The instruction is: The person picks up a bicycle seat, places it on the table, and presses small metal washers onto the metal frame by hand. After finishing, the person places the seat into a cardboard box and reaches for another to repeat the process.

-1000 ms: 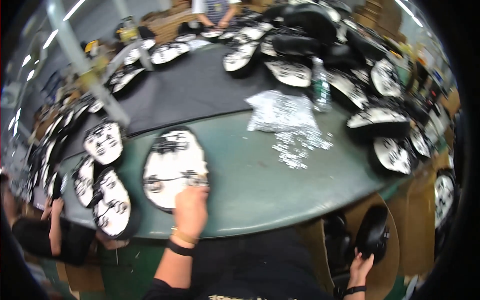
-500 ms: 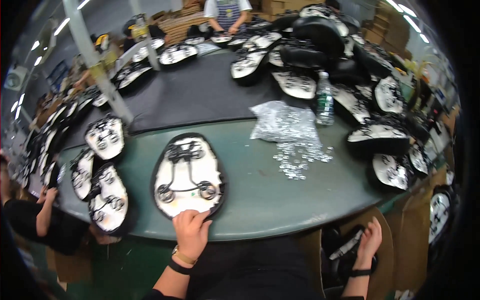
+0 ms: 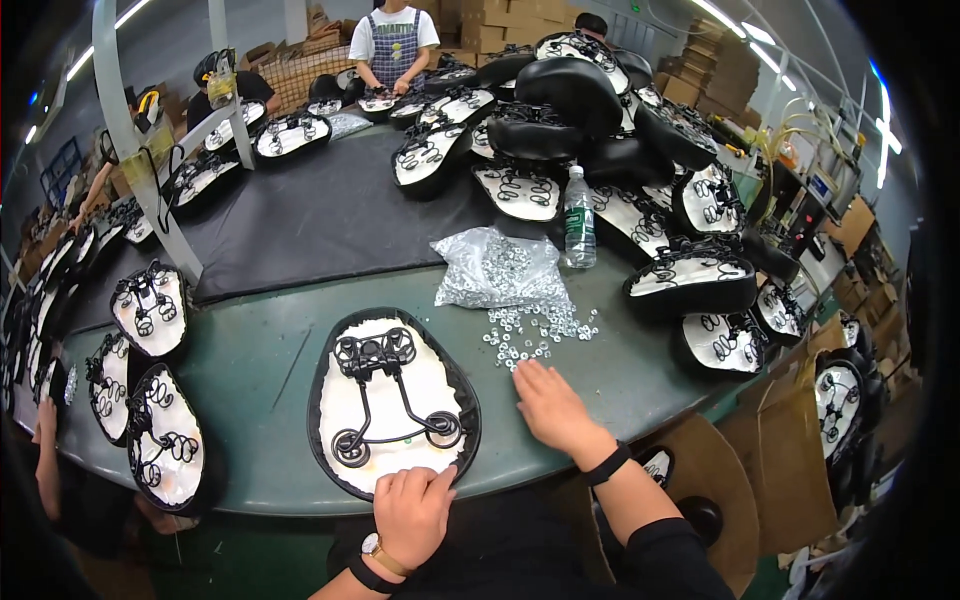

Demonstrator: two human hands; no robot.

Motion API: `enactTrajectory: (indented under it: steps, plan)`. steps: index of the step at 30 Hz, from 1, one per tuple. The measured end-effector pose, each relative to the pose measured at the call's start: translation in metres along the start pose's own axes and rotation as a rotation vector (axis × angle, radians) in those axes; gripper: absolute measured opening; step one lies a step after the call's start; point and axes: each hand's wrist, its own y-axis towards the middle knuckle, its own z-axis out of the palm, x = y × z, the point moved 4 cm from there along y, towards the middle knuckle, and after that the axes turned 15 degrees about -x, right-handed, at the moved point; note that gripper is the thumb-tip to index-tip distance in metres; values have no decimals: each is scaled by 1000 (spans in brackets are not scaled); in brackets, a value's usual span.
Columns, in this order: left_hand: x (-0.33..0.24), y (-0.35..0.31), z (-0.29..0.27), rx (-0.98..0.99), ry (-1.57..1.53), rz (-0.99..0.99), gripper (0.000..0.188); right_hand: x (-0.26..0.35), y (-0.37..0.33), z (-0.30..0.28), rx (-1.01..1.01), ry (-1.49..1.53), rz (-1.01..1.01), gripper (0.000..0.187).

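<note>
At one green table (image 3: 260, 420), two hands (image 3: 412, 515) (image 3: 552, 402), left gripping one saddle (image 3: 385, 408), right open.

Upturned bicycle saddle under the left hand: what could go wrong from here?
The upturned bicycle saddle lies close to the table's near edge; if the left hand slackens, it might tip off.
The right hand, fingers spread beside loose metal nuts, could scatter some.
The heaped saddles might slide and knock over the plastic bottle.
</note>
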Motion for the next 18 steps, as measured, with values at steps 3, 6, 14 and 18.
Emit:
enactTrajectory:
  steps: [3,6,14,18]
  plan:
    - [6,1,2,-28,-3,-34,39,21,-7,4,77,144,-63,45]
    - [10,3,4,-36,-4,-44,40,35,-13,-9,103,240,-84,40]
    - [10,0,6,-60,11,-37,44,18,-30,-32,-190,482,422,28]
    - [8,0,6,-52,21,-45,44,29,-33,-15,-125,353,402,23]
